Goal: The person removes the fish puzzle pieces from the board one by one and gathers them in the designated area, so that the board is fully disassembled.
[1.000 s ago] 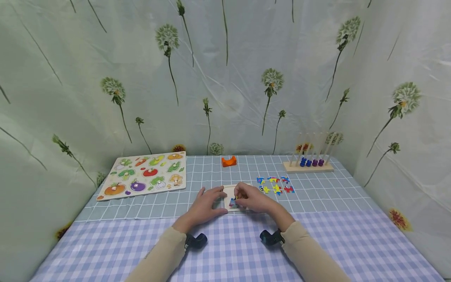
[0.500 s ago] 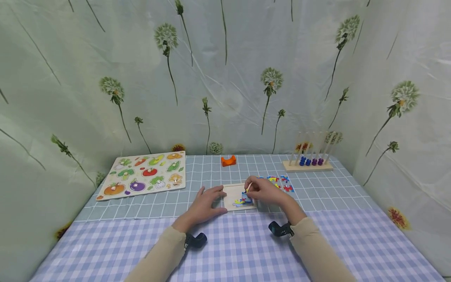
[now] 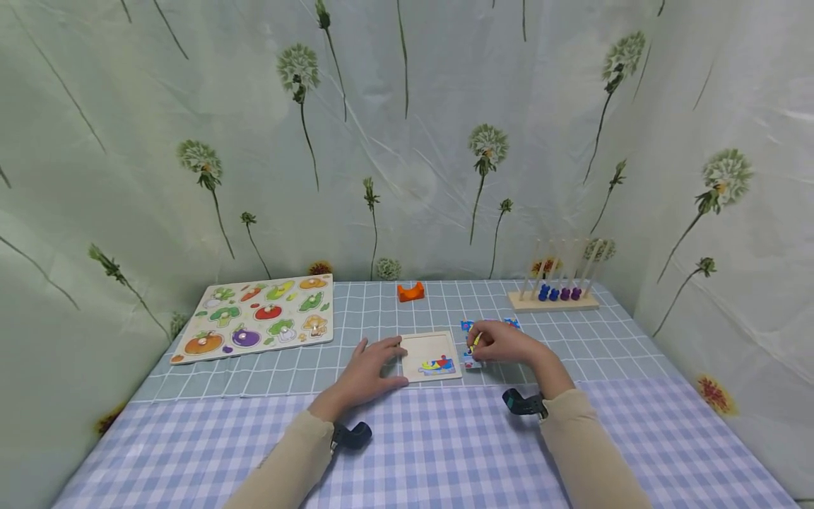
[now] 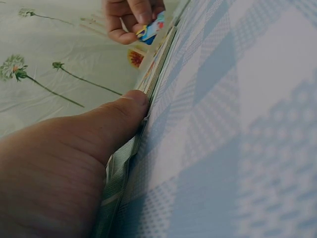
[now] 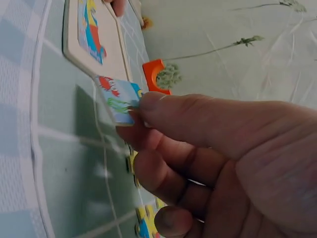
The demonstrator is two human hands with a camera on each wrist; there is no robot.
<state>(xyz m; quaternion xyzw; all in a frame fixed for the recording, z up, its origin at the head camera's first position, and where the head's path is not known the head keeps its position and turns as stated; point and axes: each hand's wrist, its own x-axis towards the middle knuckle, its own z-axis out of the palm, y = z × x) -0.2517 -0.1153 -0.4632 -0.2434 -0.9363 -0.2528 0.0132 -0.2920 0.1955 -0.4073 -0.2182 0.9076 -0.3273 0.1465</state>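
My right hand (image 3: 509, 345) pinches a jigsaw piece (image 5: 118, 99) between thumb and fingertips. The piece is pale blue with a red crab and a green plant, and is held up just right of a shallow wooden puzzle tray (image 3: 420, 348). Inside the tray, joined jigsaw pieces (image 3: 439, 365) in yellow, blue and red lie along the lower right. My left hand (image 3: 370, 371) rests at the tray's left side, fingers spread, thumb (image 4: 121, 111) by the near corner and fingertips at the left rim.
Loose jigsaw pieces (image 3: 511, 322) lie beyond my right hand, partly hidden by it. A vegetable peg board (image 3: 261, 297) is at the left. Toward the back stand an orange curved block (image 3: 410, 292) and a wooden peg stand (image 3: 553, 305) with blue and purple bears.
My right hand has moved right, from over the tray to beyond its right rim, carrying the jigsaw piece. The joined pieces in the tray have come into view. My left hand stays put.
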